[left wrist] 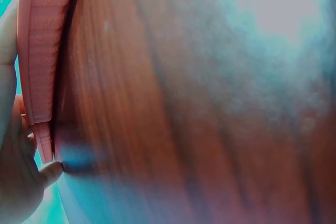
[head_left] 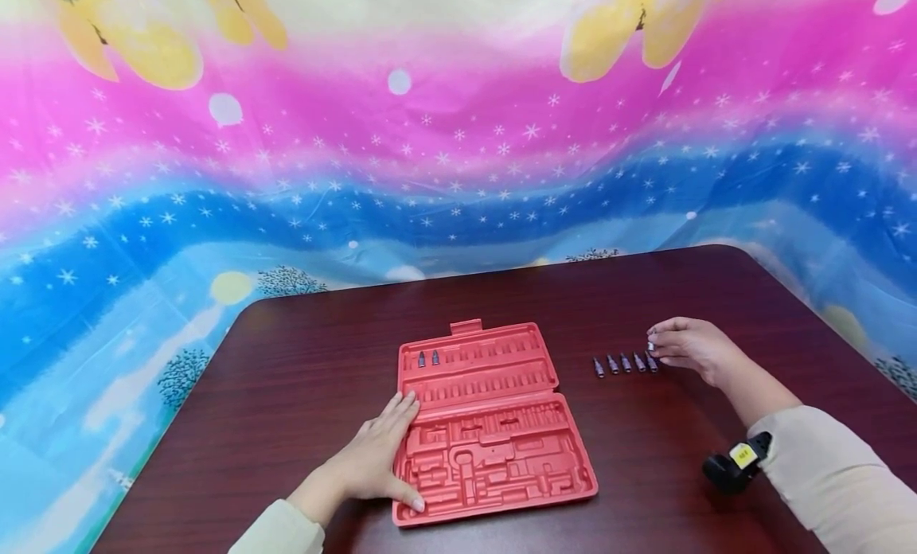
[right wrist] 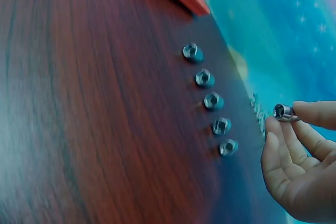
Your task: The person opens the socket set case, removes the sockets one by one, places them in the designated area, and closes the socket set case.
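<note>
A red plastic case (head_left: 494, 450) lies unfolded on the table, with molded slots in both halves. My left hand (head_left: 372, 454) rests along its left edge, fingers extended and thumb over the near rim; in the left wrist view the hand lies beside the case's side wall (left wrist: 44, 51). Two dark bit sockets (head_left: 435, 358) sit in the case's far half. Between thumb and fingers, my right hand (head_left: 698, 349) pinches a small metal bit socket (right wrist: 283, 112), its hollow end showing. Below that hand, several bit sockets (right wrist: 212, 101) stand in a row to the right of the case.
The dark wooden table (head_left: 322, 363) has rounded far corners. Behind it hangs a colorful cloth (head_left: 458, 140) with snowflakes. A black strap device with a yellow label (head_left: 743, 456) is on the right wrist, by a pale sleeve (head_left: 824, 458).
</note>
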### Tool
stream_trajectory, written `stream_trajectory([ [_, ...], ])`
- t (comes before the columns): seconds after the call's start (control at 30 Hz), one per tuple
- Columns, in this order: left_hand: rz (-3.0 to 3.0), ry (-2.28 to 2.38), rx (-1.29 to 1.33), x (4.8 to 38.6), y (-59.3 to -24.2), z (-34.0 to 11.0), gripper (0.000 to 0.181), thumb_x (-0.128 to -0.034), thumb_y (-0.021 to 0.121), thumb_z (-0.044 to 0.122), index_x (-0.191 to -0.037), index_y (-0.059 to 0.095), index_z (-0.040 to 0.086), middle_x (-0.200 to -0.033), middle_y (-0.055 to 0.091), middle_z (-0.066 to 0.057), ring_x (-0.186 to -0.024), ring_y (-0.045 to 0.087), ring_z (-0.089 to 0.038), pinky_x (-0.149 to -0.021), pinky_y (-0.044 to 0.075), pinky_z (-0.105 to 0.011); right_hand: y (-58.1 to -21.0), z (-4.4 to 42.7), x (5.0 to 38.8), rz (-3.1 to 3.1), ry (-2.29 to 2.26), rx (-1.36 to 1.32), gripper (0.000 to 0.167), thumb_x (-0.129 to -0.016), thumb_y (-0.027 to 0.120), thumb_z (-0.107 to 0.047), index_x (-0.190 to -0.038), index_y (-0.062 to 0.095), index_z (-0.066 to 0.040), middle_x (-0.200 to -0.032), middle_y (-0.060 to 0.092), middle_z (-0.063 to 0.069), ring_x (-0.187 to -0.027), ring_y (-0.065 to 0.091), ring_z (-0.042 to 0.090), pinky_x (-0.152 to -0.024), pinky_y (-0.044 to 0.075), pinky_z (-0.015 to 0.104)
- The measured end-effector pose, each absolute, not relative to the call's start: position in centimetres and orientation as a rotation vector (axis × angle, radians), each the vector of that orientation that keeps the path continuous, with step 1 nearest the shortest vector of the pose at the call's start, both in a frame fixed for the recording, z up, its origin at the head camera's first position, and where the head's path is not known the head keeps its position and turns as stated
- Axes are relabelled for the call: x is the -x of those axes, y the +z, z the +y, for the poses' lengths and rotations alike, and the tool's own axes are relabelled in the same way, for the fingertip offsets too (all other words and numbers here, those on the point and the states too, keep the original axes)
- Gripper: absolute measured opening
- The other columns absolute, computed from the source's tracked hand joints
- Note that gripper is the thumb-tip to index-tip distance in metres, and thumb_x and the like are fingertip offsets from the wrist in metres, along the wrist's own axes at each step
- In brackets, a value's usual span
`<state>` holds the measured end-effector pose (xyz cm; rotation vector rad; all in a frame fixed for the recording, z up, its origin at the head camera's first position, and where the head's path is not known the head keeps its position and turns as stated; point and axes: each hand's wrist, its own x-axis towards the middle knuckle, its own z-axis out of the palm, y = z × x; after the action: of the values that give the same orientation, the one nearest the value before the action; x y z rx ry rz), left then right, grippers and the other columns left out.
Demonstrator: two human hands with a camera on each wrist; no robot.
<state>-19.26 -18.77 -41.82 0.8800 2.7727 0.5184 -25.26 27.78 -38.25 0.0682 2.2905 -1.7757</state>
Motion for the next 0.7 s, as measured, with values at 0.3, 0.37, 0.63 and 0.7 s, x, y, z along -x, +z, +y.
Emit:
stream_trajectory([
  [0.3,2.757,0.497,-0.844,19.3,-41.7,-18.8,0.122,-0.0477,0.058,0.074,-0.137,0.015,0.002,-0.143,0.009,-0.011,-0.129,0.002,-0.025,-0.093,0.019,-0.052,-39.5,29.1,25.6,2.353,-1.644,-0.125,0.035,-0.086,0.051,-0.016,-0.108,0.044,0.011,-0.086,0.058,-0.002,-0.075,0.057,0.009,-0.07,0.046,0.03],
  [0.37,2.756,0.501,-0.848,19.2,-41.6,-18.8,0.122,-0.0481,0.058,0.074,-0.137,0.016,0.002,-0.143,0.01,-0.012,-0.129,0.002,-0.026,-0.093,0.02,-0.052,-39.7,29.3,25.7,2.364,-1.617,-0.138,0.033,-0.086,0.051,-0.015,-0.106,0.045,0.011,-0.083,0.058,-0.002,-0.074,0.057,0.01,-0.069,0.046,0.029],
  [0.63,2.762,0.514,-0.857,19.2,-41.7,-18.8,0.121,-0.0482,0.059,0.073,-0.137,0.016,0.001,-0.143,0.011,-0.012,-0.129,0.003,-0.027,-0.093,0.02,-0.051,-39.9,29.6,25.7,2.417,-1.457,-0.124,0.024,-0.085,0.051,-0.011,-0.096,0.051,0.01,-0.079,0.058,-0.001,-0.072,0.055,0.013,-0.067,0.045,0.033],
  [0.7,2.766,0.52,-0.863,19.2,-41.7,-18.8,0.121,-0.0483,0.059,0.072,-0.137,0.017,0.001,-0.142,0.011,-0.013,-0.129,0.004,-0.027,-0.093,0.02,-0.051,-40.1,29.6,25.7,2.437,-1.44,-0.132,0.021,-0.084,0.051,-0.01,-0.092,0.052,0.009,-0.077,0.058,-0.001,-0.07,0.055,0.012,-0.065,0.045,0.032],
])
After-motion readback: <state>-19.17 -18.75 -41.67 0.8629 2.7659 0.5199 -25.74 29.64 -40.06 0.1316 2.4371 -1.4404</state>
